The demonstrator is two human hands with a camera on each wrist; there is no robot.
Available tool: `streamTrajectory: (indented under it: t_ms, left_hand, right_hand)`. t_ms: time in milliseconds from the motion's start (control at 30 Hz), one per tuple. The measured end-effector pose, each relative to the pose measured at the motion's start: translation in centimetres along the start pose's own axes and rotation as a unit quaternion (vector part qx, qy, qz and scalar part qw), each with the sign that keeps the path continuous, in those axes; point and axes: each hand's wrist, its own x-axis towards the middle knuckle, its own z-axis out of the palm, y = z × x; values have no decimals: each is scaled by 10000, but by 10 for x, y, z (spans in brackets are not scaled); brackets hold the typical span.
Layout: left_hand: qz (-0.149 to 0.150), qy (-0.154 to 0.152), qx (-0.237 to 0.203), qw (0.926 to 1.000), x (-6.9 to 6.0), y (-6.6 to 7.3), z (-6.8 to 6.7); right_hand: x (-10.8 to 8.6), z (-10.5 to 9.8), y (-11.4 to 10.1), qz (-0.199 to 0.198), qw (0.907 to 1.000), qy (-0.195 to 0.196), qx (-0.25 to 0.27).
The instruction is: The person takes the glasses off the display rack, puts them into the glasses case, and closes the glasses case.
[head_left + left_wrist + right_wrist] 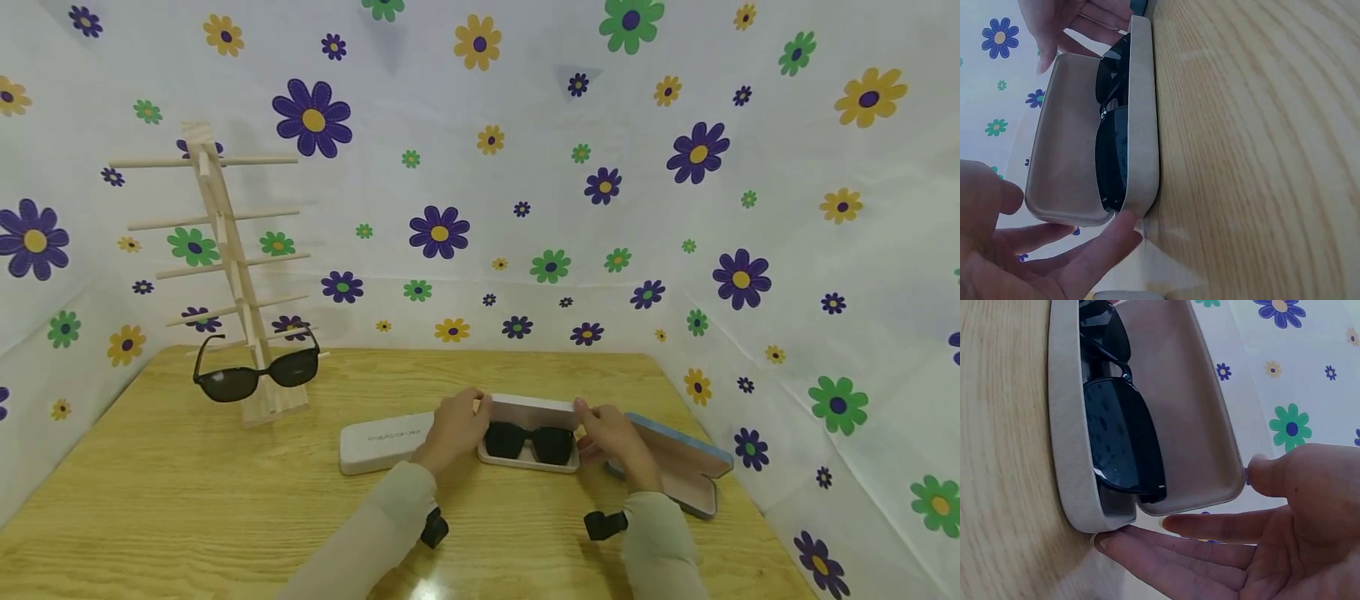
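A white glasses case (pixel 528 464) lies on the table with its lid raised. Dark sunglasses (pixel 528 442) rest inside it, lenses toward me. At the case's left end is my left hand (pixel 459 427), its thumb by the lid edge. In the left wrist view, its extended fingers (pixel 1094 253) reach the end of the base. My right hand (pixel 611 437) is at the opposite end, thumb against the lid's corner. Its fingers (pixel 1172 559) stretch out beside and under that end in the right wrist view. Neither hand is curled round the case.
A closed white case (pixel 382 442) with lettering lies left of the left hand. Behind the right wrist is an open blue case (pixel 678 454) with a pinkish lining. At the back left, a wooden rack (pixel 232 258) bears another pair of sunglasses (pixel 258 375). Flowered cloth (pixel 405 183) surrounds the table.
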Motion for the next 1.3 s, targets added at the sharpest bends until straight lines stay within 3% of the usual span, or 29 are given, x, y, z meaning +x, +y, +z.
streamTrajectory:
  t_ms: [100,400,667,800,1167,1300]
  left_hand:
    - [-192,-310,3,9993,2,-1,2]
    - [-224,-513,-350,9978,5,-5,-1]
    - [-349,-792,-697,9938,1,-10,-4]
    - [-370,-819,-777,9929,-2,-11,-6]
    - [-253,-874,-765,9929,-13,-11,-8]
    - [-54,-931,-691,9932,-16,-13,-7]
  right_hand:
    - [1,3,2,23,10000,8,8]
    - [-1,-4,0,-8,9992,-268,281]
    - [-4,-9,0,-53,9981,-598,143]
    - [-4,-11,-1,21,9961,-807,355]
    - [-1,-14,4,-34,9933,-1086,396]
    - [-2,-13,6,-71,9936,-1053,403]
